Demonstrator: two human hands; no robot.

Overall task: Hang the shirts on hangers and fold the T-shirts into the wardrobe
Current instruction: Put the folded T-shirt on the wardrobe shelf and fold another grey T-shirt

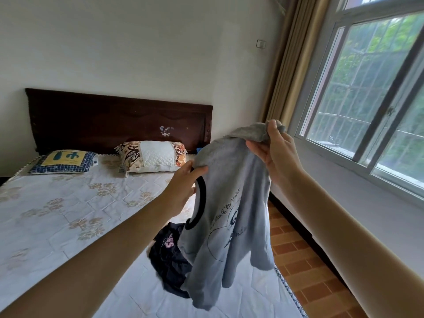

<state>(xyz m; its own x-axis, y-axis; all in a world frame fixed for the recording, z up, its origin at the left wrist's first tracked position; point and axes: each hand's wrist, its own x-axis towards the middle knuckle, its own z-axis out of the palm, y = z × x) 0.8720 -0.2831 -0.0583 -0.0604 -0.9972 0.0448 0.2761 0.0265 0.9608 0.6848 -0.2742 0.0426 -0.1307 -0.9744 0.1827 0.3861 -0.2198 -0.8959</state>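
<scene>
A light grey T-shirt (pixel 231 216) with a dark collar band and dark printed lettering hangs in the air over the bed's right side. My left hand (pixel 183 187) pinches it at the collar band. Higher up, my right hand (pixel 273 152) grips a bunched corner of the same shirt. Below it, a dark navy garment (pixel 169 255) with pink lettering lies crumpled on the mattress. No hanger or wardrobe is in view.
The bed (pixel 68 214) has a white floral mattress cover, a dark wooden headboard (pixel 114 120) and two pillows (pixel 151 156). A tiled floor strip (pixel 305 260) runs between bed and window wall. The window (pixel 371 88) and curtain (pixel 291 65) are at right.
</scene>
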